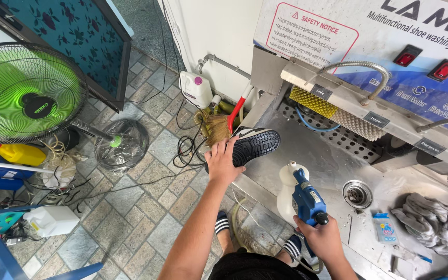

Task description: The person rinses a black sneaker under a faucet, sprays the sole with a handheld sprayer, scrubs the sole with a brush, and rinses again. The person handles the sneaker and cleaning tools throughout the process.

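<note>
My left hand grips a shoe with a dark ridged sole turned up, held over the left edge of a steel wash basin. My right hand holds a blue spray gun by its handle, nozzle pointing up toward the shoe. A white bottle sits just left of the gun, seemingly attached to it. Above the basin, a yellow and white roller brush is mounted on the machine.
A drain and a crumpled grey cloth lie in the basin. On the tiled floor stand a green fan, a white jug, a hand broom, cables and a yellow canister.
</note>
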